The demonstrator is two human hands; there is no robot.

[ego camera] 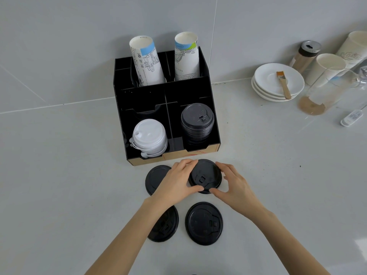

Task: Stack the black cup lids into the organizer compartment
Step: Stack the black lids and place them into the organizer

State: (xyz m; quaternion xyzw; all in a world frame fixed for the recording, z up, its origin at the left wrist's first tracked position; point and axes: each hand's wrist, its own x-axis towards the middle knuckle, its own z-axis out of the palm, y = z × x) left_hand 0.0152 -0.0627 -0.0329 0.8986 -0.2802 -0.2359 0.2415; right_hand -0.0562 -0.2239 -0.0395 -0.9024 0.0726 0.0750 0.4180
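Near worktop front, hands: left hand & right hand both pinch round black plastic cup lid.
Done: black lid stack in black organizer front-right compartment.
Left: 3 loose lids on worktop.

On the pale surface, just in front of the black organizer, the left hand and right hand close from either side on a black cup lid, fingertips and thumbs on its rim in a shared grip. Three more black lids lie on the surface: one partly under the left hand, one under the left forearm, and one between the forearms. In the organizer, a stack of black lids fills the front right compartment, a stack of white lids the front left, and two stacks of paper cups lean in the back.
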